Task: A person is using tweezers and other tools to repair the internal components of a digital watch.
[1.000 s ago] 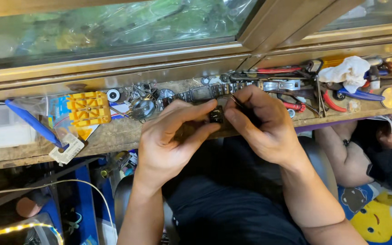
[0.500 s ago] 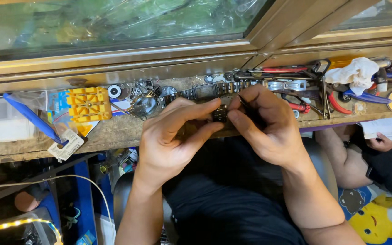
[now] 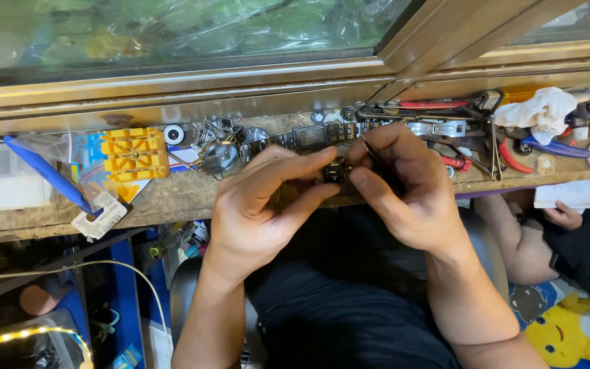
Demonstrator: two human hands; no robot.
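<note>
My left hand and my right hand meet over the front edge of a worn wooden bench. Between the fingertips of both sits a small dark metal watch part. My right hand also pinches a thin metal tool that points down at that part. Just behind the hands a metal-link watch lies flat on the bench. Most of the small part is hidden by my fingers.
A yellow plastic holder block, a blue-handled tool, a tagged plastic bag and a round metal case lie at left. Pliers and red-handled tools and a white cloth crowd the right. Another person's arm rests at lower right.
Both hands have stayed pressed together on the small part. The view has shifted slightly; the other person's hand at right has moved a little with the white paper.
</note>
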